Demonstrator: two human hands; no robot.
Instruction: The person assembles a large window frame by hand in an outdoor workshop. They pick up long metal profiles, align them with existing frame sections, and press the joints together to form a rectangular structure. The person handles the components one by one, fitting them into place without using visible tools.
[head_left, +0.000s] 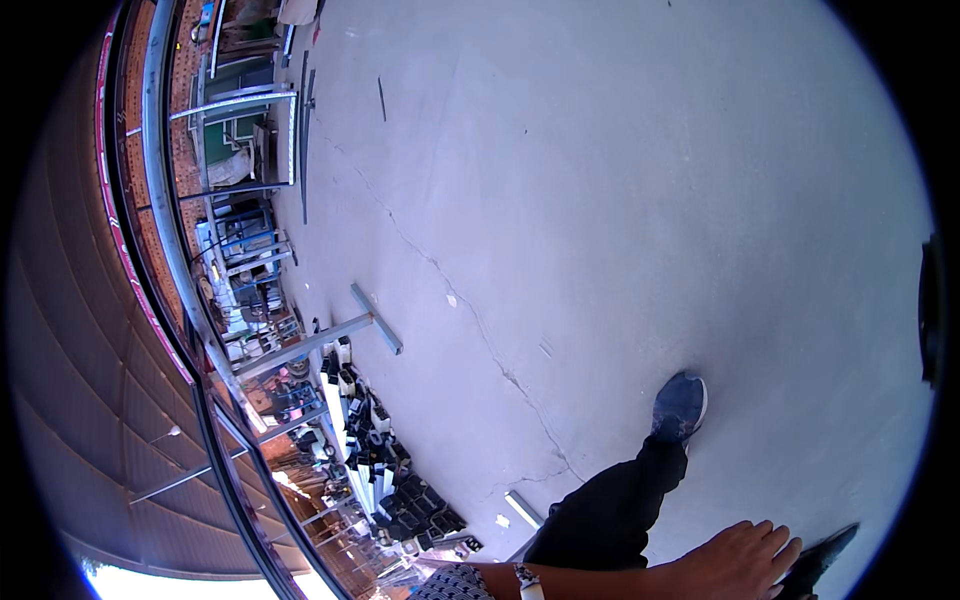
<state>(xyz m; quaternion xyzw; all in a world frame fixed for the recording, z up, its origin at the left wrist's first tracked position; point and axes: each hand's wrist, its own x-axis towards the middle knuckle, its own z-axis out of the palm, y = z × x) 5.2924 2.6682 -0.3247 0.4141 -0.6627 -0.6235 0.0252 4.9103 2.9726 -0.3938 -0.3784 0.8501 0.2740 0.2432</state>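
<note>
The bare left hand [732,562], fingers bent (whether gripping, I cannot tell), is beside a dark, tapering object [822,560] of unclear material, weight and stiffness, whose broader near end probably offers the surest hold, the right hand being out of view.

**Single head fisheye, floor-facing**

Left head camera only, looking steeply down from above the dark shoe [680,405]. Wearer's hand [730,562] nearer the lens, below shoe; corrugated roof [85,330] distant, far left of shoe, tipped sideways.
</note>
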